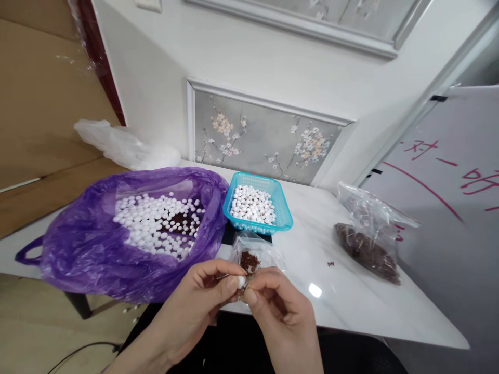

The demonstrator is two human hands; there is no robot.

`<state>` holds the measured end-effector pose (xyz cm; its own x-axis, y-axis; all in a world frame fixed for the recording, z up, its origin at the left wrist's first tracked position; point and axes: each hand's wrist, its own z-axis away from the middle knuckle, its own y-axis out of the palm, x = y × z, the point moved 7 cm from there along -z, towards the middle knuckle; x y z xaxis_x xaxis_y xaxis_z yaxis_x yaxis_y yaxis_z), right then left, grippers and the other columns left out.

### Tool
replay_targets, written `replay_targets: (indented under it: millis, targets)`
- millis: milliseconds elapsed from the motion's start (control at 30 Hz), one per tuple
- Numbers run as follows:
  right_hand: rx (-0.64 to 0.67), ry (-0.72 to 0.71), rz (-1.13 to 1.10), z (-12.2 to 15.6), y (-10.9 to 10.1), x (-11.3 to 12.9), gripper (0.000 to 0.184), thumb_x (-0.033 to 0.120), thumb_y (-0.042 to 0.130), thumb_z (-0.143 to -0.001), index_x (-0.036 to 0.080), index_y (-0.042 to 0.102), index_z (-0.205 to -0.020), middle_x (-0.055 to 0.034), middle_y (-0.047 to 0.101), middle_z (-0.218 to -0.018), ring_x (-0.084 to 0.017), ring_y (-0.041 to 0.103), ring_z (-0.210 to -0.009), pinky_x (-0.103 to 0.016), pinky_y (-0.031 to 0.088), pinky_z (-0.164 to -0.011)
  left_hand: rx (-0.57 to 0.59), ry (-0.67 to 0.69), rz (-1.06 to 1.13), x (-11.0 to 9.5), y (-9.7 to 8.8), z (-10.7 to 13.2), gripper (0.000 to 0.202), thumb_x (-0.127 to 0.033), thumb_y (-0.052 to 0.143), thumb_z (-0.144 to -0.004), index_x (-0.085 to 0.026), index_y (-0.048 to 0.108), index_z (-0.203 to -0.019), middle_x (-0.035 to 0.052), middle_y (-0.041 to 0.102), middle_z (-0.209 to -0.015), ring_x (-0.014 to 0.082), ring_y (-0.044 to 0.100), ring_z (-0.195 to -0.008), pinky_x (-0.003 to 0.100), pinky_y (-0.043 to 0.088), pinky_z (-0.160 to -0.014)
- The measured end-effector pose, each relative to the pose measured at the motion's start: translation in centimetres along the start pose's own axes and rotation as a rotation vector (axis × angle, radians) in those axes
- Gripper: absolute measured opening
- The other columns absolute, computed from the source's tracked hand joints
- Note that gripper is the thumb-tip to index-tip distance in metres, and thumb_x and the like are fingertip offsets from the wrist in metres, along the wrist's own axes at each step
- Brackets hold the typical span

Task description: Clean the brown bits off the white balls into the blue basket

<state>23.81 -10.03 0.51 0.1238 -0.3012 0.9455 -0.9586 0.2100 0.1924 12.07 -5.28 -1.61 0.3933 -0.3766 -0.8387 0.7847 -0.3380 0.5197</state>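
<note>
My left hand [197, 298] pinches a small white ball [241, 282] between thumb and fingertips. Close beside it, my right hand [281, 304] has its thumb and forefinger pressed together at the ball's right side; whatever is in that pinch is too small to make out. Just beyond the fingertips lies an open clear plastic bag [268, 253] with brown bits [249, 261] in it. Behind that bag stands a blue plastic basket [286, 215] holding many white balls [252, 204], some with brown spots.
At left, a purple plastic bag [86, 244] lies open with many white balls [144, 221] and a dark brown patch inside. A clear bag of brown material [366, 252] rests on the white table [390, 311] at right. Small brown crumbs [330, 264] lie nearby.
</note>
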Motion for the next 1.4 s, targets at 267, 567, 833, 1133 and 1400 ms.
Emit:
replay_targets:
  millis: [267,567,833,1133,1400]
  targets:
    - [-0.009,0.008,-0.017,-0.1,0.2,-0.1,0.006,0.021,0.069,-0.083,0.024,0.068,-0.077,0.0010,0.058,-0.078,-0.013,0.058,-0.074,-0.017,0.047,-0.055,-0.018,0.044,-0.120,-0.1,-0.4,0.1,0.013,-0.034,0.081,-0.070,-0.023,0.076,-0.075,-0.0007,0.069,-0.075,0.0122,0.059,-0.073,0.021,0.047,-0.070]
    - [-0.019,0.013,-0.010,-0.1,0.2,-0.5,0.007,0.022,0.070,-0.082,0.022,0.066,-0.076,0.0013,0.058,-0.076,-0.013,0.055,-0.072,-0.018,0.048,-0.059,-0.055,0.087,-0.175,-0.4,-0.7,0.3,0.012,-0.033,0.081,-0.070,-0.022,0.076,-0.074,-0.0006,0.069,-0.079,0.0128,0.058,-0.077,0.020,0.045,-0.070]
    - [-0.048,0.130,-0.124,-0.1,0.2,-1.3,0.012,0.025,0.076,-0.076,0.022,0.064,-0.075,0.0036,0.058,-0.071,-0.010,0.054,-0.062,-0.019,0.050,-0.058,-0.034,0.116,-0.112,-1.0,0.2,0.5,0.011,-0.030,0.081,-0.070,-0.020,0.077,-0.073,0.0004,0.069,-0.077,0.0128,0.059,-0.074,0.022,0.047,-0.070]
    - [-0.068,0.166,-0.110,-0.2,0.2,-1.0,0.017,0.028,0.078,-0.072,0.021,0.063,-0.071,0.0048,0.057,-0.063,-0.009,0.050,-0.055,-0.018,0.049,-0.053,0.026,0.175,-0.143,-1.5,0.4,0.9,0.004,-0.025,0.078,-0.074,-0.022,0.077,-0.074,0.0010,0.068,-0.079,0.0136,0.060,-0.076,0.022,0.049,-0.069]
    - [0.011,0.176,-0.059,-0.8,0.8,-0.6,0.016,0.028,0.076,-0.075,0.021,0.062,-0.073,0.0051,0.055,-0.064,-0.009,0.049,-0.056,-0.018,0.048,-0.054,-0.077,0.193,-0.215,-1.6,-0.5,0.8,0.004,-0.024,0.079,-0.073,-0.021,0.076,-0.071,0.0009,0.067,-0.083,0.0137,0.059,-0.078,0.020,0.047,-0.071]
